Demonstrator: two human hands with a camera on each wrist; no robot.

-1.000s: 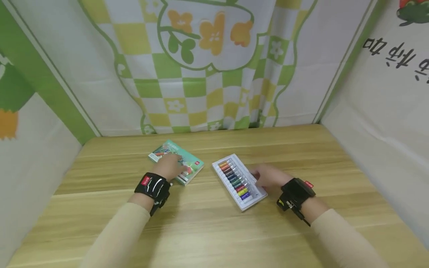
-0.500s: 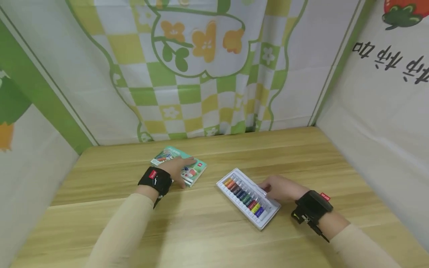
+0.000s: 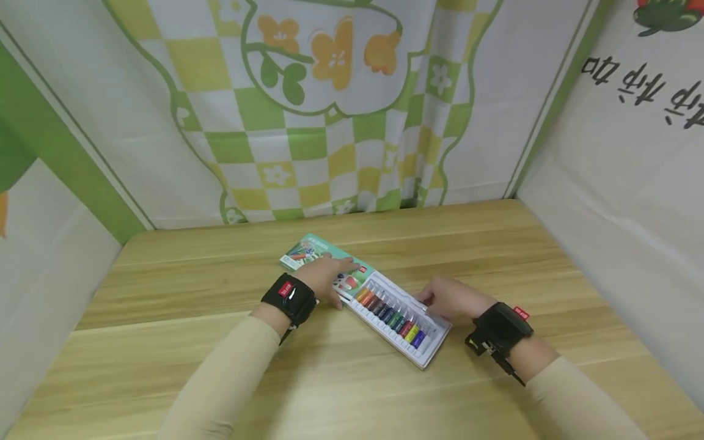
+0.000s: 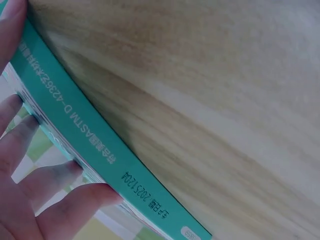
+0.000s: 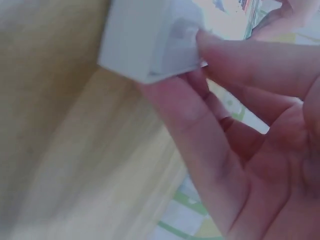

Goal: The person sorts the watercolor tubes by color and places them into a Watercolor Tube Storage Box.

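A flat green box [image 3: 310, 250] with printed pictures lies on the wooden table [image 3: 495, 256]. My left hand [image 3: 326, 278] lies over it and grips its edge, thumb on one side and fingers on the other; the left wrist view shows the teal side of the box [image 4: 90, 145] between them. A white tray [image 3: 430, 352] holding a row of coloured paint tubes [image 3: 390, 313] lies slantwise, its far end against the box. My right hand [image 3: 447, 296] pinches the tray's right side; in the right wrist view thumb and fingers [image 5: 235, 65] clamp a white corner of the tray [image 5: 145, 40].
Cloth walls with a green and yellow checked flower print [image 3: 330, 122] close in the table at the back and both sides. Bare wood stretches in front of my arms and to the far left and right.
The gap between box and tray has closed: my left hand brought the box rightward and my right hand brought the tray toward it, so the two now touch.
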